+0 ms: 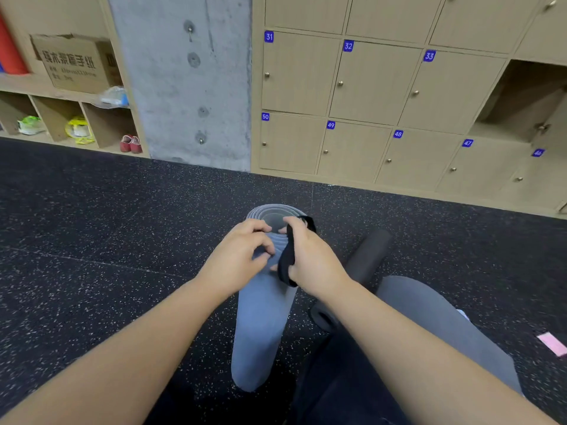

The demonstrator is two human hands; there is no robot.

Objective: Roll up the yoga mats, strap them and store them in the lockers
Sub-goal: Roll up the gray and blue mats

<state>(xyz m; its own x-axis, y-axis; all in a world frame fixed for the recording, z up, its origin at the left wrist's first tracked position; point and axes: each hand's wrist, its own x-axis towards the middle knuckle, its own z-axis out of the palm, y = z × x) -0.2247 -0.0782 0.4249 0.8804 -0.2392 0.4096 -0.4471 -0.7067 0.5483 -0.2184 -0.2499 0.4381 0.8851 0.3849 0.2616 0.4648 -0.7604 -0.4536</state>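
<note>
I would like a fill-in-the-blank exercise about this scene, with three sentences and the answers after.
1. The right hand grips a strap whose colour is ____.
2. The rolled mat under the left hand is ____ in colour.
3. The locker door with number 31 is ____.

Missing words: black; grey; closed
</note>
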